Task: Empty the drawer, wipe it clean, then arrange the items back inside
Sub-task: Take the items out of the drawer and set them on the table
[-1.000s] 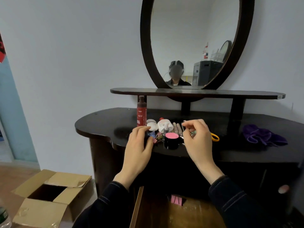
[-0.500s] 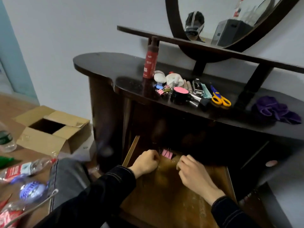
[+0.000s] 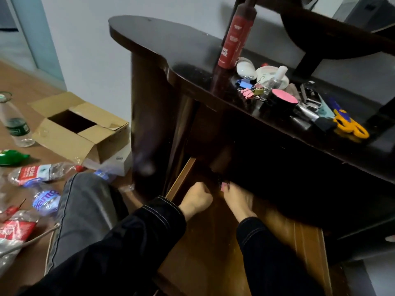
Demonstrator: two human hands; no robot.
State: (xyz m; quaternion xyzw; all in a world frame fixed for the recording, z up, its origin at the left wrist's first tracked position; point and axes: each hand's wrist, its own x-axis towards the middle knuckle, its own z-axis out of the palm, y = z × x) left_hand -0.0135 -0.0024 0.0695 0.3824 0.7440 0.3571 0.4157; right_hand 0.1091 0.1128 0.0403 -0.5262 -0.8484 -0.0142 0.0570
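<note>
Two hands are being held deep inside the pulled-out drawer under the dark dressing table. The left hand is being held curled like a fist (anything inside it is hidden). The right hand is being held out at a small pink thing in the shadowed back, and whether it is gripped cannot be told. A red bottle, clips and scissors are being borne by the tabletop

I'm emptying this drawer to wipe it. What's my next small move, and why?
Probably lift the pink item out with your right hand, which is at it, and set it on the tabletop beside the scissors; the rest of the drawer looks bare.
</note>
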